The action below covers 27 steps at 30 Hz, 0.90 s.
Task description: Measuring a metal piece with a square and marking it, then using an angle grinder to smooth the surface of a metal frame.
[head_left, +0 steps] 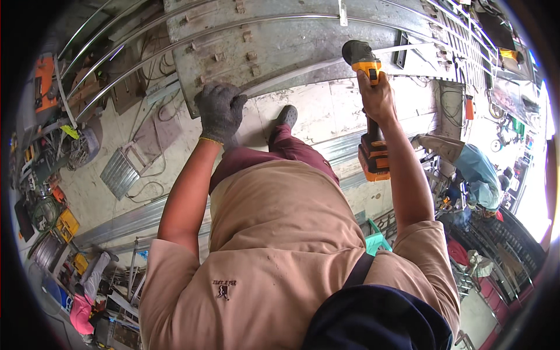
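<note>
In a dark grey knitted glove, my left hand [219, 112] is closed at the left end of a long, flat metal bar [291, 73]. The bar runs slantwise along the near edge of the metal workbench [280, 44]. My bare right hand [378, 96] grips a yellow and black cordless angle grinder [367, 63] by its body, with the orange battery [374, 169] toward me. The grinder's head is over the bar, right of its middle; whether its disc touches the metal I cannot tell.
Long shiny metal tubes [280, 18] cross the bench's far side. A small metal stool [121, 174] and cables lie on the floor at left. Metal profiles [140, 221] run behind me. A bent-over person [475, 175] is at right, another person [87, 297] at lower left.
</note>
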Available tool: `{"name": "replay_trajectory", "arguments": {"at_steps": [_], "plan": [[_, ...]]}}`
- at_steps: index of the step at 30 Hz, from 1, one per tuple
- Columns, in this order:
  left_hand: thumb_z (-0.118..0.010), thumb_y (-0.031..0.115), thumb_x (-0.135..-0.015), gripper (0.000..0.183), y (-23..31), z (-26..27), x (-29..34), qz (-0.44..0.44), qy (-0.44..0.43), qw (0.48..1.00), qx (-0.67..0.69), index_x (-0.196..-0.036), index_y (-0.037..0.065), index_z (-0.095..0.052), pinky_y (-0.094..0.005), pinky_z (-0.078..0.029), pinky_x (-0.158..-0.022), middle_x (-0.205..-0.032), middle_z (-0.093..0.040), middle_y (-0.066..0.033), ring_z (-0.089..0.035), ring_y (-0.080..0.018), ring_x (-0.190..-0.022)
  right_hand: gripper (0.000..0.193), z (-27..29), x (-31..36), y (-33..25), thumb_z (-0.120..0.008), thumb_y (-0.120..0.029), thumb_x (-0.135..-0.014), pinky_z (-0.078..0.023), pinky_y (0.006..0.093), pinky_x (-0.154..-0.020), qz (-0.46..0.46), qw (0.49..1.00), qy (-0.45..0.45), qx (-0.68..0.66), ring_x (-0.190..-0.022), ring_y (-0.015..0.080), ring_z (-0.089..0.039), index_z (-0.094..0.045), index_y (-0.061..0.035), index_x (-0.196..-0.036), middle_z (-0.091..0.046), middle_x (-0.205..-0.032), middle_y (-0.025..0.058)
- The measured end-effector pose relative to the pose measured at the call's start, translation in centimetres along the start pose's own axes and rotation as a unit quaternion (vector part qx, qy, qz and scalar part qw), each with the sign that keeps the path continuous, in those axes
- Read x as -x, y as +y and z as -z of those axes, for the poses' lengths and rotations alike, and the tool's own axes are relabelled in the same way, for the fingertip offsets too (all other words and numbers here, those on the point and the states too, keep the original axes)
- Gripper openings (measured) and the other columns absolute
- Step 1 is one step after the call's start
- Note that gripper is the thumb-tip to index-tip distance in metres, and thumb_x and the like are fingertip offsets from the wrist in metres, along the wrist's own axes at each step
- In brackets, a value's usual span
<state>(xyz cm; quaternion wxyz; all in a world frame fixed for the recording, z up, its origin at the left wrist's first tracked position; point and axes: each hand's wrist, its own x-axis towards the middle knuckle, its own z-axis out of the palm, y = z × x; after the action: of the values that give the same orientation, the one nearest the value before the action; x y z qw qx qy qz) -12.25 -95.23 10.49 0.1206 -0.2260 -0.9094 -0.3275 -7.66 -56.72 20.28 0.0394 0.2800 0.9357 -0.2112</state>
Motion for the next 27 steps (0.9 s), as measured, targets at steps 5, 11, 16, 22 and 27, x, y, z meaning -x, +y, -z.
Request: {"name": "replay_trajectory", "arguments": {"at_steps": [5, 11, 16, 22, 27], "plan": [[-0.080, 0.028, -0.081, 0.020, 0.2, 0.4, -0.2, 0.009, -0.004, 1.000, 0.022, -0.091, 0.011, -0.076, -0.0495, -0.049, -0.085, -0.093, -0.075, -0.0102, -0.067, -0.0359, -0.096, 0.065, -0.4, 2.7, -3.2, -0.066, -0.053, -0.100, -0.057, 0.0491, -0.087, -0.018, 0.997, -0.068, -0.039, -0.100, 0.0482, -0.073, -0.059, 0.0083, -0.119, -0.072, -0.101, 0.0347], [-0.081, 0.028, -0.079, 0.018, -0.4, 0.1, 0.2, 0.006, 0.007, 1.000, 0.024, -0.089, 0.014, -0.077, -0.0486, -0.048, -0.085, -0.091, -0.075, -0.0056, -0.066, -0.0332, -0.093, 0.062, -3.4, 6.8, -6.4, -0.067, -0.046, -0.101, -0.058, 0.0508, -0.087, 0.032, 0.991, -0.105, -0.080, -0.101, 0.0517, -0.073, -0.050, 0.0085, -0.125, -0.071, -0.103, 0.0378], [-0.079, 0.030, -0.083, 0.018, -0.4, -0.4, 0.4, 0.011, -0.016, 1.000, 0.008, -0.091, 0.015, -0.079, -0.0512, -0.047, -0.087, -0.093, -0.075, -0.0068, -0.065, -0.0337, -0.098, 0.059, -5.7, 10.2, -9.2, -0.067, -0.045, -0.101, -0.057, 0.0556, -0.080, 0.093, 0.974, -0.128, -0.163, -0.094, 0.0550, -0.072, -0.048, 0.0077, -0.119, -0.071, -0.095, 0.0377], [-0.078, 0.027, -0.084, 0.019, -1.0, -1.0, 0.2, 0.002, -0.048, 0.999, -0.016, -0.096, 0.012, -0.079, -0.0502, -0.048, -0.088, -0.094, -0.075, -0.0111, -0.067, -0.0353, -0.094, 0.058, -6.6, 13.0, -12.0, -0.067, -0.046, -0.100, -0.056, 0.0575, -0.077, 0.114, 0.978, -0.149, -0.094, -0.090, 0.0563, -0.070, -0.048, 0.0053, -0.120, -0.071, -0.089, 0.0366], [-0.072, 0.032, -0.089, 0.021, -2.2, -2.1, 1.2, -0.009, -0.050, 0.998, -0.035, -0.090, 0.011, -0.072, -0.0548, -0.045, -0.090, -0.093, -0.071, -0.0123, -0.064, -0.0391, -0.097, 0.054, -5.1, 14.7, -12.4, -0.072, -0.037, -0.099, -0.057, 0.0521, -0.083, 0.055, 0.978, -0.139, -0.142, -0.098, 0.0500, -0.073, -0.049, 0.0074, -0.121, -0.072, -0.099, 0.0346]]}}
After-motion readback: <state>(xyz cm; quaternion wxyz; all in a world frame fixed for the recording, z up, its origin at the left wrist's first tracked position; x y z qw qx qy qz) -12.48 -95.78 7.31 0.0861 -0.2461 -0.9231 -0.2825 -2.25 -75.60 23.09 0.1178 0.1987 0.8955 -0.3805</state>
